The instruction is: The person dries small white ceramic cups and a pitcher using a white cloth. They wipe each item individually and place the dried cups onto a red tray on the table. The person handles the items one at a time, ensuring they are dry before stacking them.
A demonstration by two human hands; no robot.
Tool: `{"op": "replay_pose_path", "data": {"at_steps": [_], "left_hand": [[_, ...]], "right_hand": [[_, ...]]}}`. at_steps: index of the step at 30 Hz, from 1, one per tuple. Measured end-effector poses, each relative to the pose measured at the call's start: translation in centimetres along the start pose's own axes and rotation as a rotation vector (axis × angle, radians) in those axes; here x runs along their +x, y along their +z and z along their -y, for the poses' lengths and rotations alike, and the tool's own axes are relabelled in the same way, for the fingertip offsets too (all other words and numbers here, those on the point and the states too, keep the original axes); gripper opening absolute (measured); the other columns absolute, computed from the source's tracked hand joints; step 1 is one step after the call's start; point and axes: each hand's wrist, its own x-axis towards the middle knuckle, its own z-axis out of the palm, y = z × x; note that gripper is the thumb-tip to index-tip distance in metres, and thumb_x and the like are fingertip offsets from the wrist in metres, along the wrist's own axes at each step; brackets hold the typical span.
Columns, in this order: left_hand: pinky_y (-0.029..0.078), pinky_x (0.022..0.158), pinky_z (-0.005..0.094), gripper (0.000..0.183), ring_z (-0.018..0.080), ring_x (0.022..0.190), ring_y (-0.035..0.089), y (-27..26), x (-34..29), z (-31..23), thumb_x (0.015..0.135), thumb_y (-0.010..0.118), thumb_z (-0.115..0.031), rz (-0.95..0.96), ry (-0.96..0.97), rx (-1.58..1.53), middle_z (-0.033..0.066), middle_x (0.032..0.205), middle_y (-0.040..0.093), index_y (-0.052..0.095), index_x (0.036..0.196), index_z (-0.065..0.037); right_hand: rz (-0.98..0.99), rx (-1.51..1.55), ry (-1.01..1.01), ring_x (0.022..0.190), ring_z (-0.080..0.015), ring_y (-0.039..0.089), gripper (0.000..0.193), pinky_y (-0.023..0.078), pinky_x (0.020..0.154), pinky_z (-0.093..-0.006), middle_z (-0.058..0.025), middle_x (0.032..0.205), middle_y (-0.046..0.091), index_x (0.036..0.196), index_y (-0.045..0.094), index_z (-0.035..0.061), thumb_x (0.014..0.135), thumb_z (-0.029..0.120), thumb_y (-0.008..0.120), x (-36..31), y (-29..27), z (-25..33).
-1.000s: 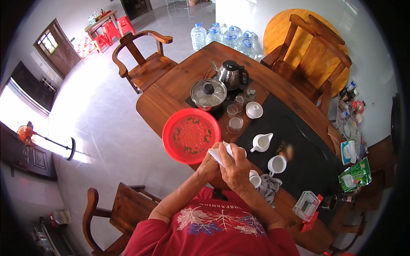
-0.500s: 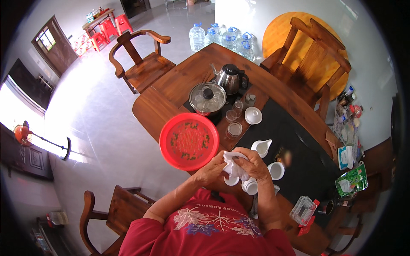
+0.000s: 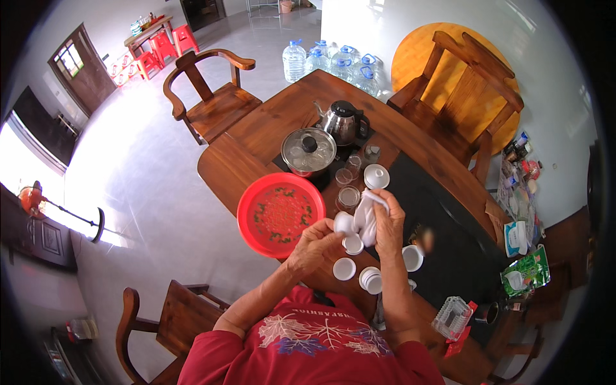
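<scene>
My left hand [image 3: 313,248] pinches a small white teacup [image 3: 344,223] by its side, above the near part of the table. Close against it, my right hand [image 3: 389,224] grips a bunched white cloth [image 3: 367,217]. Just below the two hands stand a white cup [image 3: 353,244] and another white cup [image 3: 344,269]. A short stack of white cups [image 3: 371,281] sits nearer to me, and a larger white cup [image 3: 412,258] is right of my right wrist. Left of my left hand lies a red basin [image 3: 281,215] with a patterned bottom.
Behind the hands are a white lidded bowl [image 3: 376,177], several clear glasses [image 3: 348,197], a glass-lidded pot [image 3: 308,152] and a steel kettle [image 3: 342,122]. A black tray [image 3: 443,224] covers the table's right part. At its near right stand a clear glass dish [image 3: 452,317] and a green packet [image 3: 526,272].
Both hands have moved slightly up and drawn apart. The teacup now shows outside the cloth in my left hand, while the cloth hangs from my right. A cup below the hands has come into view.
</scene>
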Motion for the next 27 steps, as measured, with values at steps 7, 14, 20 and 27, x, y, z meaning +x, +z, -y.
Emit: {"op": "replay_pose_path", "data": {"at_steps": [7,14,20,27], "left_hand": [[0.049,0.071,0.0219,0.006,0.0078,0.08,0.059,-0.5,-0.2,0.9,0.091,0.055,-0.007,-0.103,0.135,0.31,0.0023,0.089,0.061,0.056,0.096,-0.004],[0.051,0.075,0.0262,0.008,0.0109,0.082,0.06,0.5,-1.4,0.5,0.09,0.057,-0.011,-0.018,0.097,0.034,0.0041,0.091,0.062,0.054,0.095,-0.005],[0.053,0.075,0.0293,0.007,0.0141,0.085,0.061,-1.1,0.0,1.9,0.091,0.055,-0.011,-0.193,0.152,-0.17,0.0057,0.094,0.061,0.052,0.096,-0.007],[0.055,0.075,0.0295,0.006,0.0107,0.079,0.058,0.6,-1.3,1.7,0.091,0.055,-0.011,-0.118,0.11,-0.226,0.0039,0.089,0.059,0.052,0.094,-0.007]], "right_hand": [[0.186,-0.804,-0.662,0.094,-0.0297,0.05,0.025,0.043,0.082,-0.0379,-0.014,0.1,0.055,0.108,0.061,0.0037,0.085,0.011,0.053,-3.4,3.0,1.4],[0.232,0.07,0.058,0.108,-0.0215,0.048,0.037,0.041,0.087,-0.0321,-0.011,0.111,0.053,0.119,0.054,-0.0013,0.098,0.023,0.035,-4.8,1.6,0.0],[0.221,-0.82,-0.669,0.108,-0.0384,0.045,0.048,0.039,0.093,-0.0449,-0.0201,0.122,0.045,0.127,0.049,0.0013,0.08,0.003,0.055,-8.9,4.2,0.0],[0.046,-0.683,-0.598,0.104,-0.0368,0.048,0.04,0.041,0.09,-0.0422,-0.0204,0.116,0.048,0.12,0.056,0.0005,0.081,0.0,0.047,-6.2,2.7,0.6]]}}
